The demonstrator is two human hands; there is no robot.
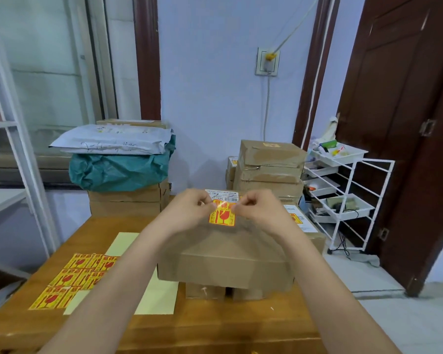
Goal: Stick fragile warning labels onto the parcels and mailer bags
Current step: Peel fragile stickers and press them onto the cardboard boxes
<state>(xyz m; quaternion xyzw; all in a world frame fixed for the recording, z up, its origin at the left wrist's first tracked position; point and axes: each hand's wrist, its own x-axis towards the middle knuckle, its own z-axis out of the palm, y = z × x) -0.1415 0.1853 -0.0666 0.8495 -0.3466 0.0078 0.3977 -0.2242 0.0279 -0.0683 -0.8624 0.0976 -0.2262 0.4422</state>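
Observation:
A yellow-and-red fragile label [223, 216] hangs over the top of a brown cardboard parcel [225, 261] on the wooden table [215, 325]. My left hand [189, 209] pinches its upper left corner and my right hand [260, 208] pinches its upper right corner. The parcel carries a white shipping label [221, 195] at its far edge, just behind the fragile label. Several more fragile labels [74, 277] lie loose at the table's left, partly on pale yellow backing sheets [161, 300].
Another parcel [304, 226] with a fragile label lies to the right. Stacked boxes [269, 169] stand behind it. At the back left, grey mailer bags [113, 141] and a teal bag [118, 169] sit on cartons. A white wire rack [348, 198] stands at the right.

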